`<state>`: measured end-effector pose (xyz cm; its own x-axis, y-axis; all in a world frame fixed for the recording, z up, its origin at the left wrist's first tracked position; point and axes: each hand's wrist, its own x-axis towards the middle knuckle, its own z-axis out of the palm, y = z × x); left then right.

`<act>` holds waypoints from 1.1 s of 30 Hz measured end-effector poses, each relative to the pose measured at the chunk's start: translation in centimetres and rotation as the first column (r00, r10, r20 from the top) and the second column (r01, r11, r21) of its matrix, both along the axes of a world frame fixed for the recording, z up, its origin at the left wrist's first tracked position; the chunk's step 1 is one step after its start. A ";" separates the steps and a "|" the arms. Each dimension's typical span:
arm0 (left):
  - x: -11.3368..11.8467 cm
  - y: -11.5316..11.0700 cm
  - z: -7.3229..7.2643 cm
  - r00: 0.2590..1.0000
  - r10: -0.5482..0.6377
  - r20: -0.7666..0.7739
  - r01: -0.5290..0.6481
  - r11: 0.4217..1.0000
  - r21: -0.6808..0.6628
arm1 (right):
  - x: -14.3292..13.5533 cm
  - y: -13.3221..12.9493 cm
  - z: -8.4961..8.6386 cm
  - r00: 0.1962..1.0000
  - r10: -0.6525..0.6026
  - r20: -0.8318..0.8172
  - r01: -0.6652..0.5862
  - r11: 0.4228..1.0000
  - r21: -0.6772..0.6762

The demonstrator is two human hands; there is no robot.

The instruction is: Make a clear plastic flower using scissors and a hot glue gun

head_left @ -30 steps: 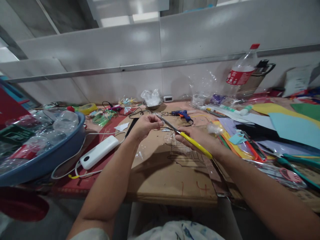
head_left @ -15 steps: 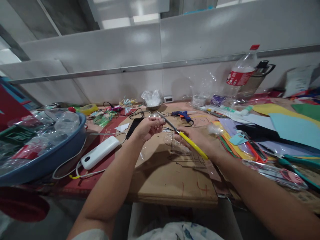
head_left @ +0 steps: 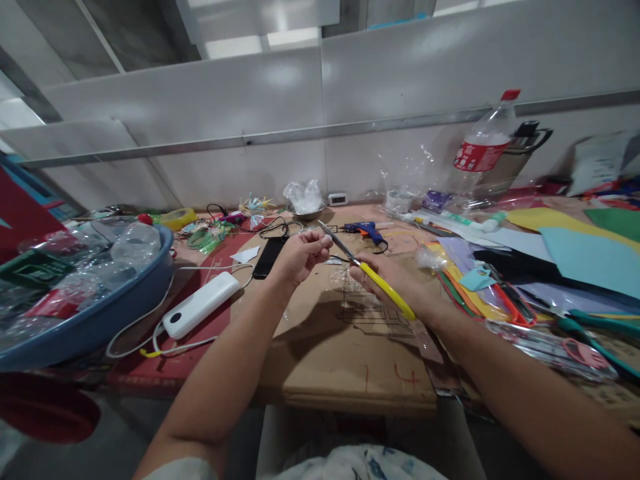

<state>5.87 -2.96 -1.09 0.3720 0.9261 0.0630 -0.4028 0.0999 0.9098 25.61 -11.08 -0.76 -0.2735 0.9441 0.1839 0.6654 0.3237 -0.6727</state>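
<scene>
Yellow-handled scissors (head_left: 384,288) are in my right hand (head_left: 383,273), their metal blades pointing up and to the left. My left hand (head_left: 306,253) is pinched close beside the blades; whatever is between its fingertips is too small to make out. Both hands are above a brown cardboard sheet (head_left: 320,360) with line drawings and red marks. A black phone (head_left: 269,257) lies just left of my left hand. Clear plastic scraps (head_left: 341,279) rest on the cardboard between and below the hands.
A blue basin (head_left: 150,290) of plastic bottles stands at the left, near a white power bank (head_left: 201,307) with its cable. Behind the hands lies a blue glue gun (head_left: 364,230). Coloured sheets (head_left: 590,260), pliers (head_left: 600,320) and a large bottle (head_left: 483,150) are at the right.
My left hand has shifted very slightly to the right, and the scissors' blade tips have moved a little right with it. Otherwise the scene looks the same.
</scene>
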 end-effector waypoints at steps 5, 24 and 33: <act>-0.3 0.1 0.0 0.995 -0.021 -0.097 0.027 0.998 0.064 | 0.1 0.0 -0.2 1.000 0.014 -0.007 -0.014 1.000 0.000; -2.9 0.5 1.5 0.930 -0.095 -0.355 0.085 0.995 -0.042 | -0.5 0.1 -1.0 0.997 0.083 -0.012 -0.083 0.995 -0.063; -4.0 2.5 -0.4 0.877 -0.197 -0.439 0.144 0.978 -0.151 | -1.3 0.3 -2.0 0.985 0.058 -0.163 -0.106 0.948 -0.302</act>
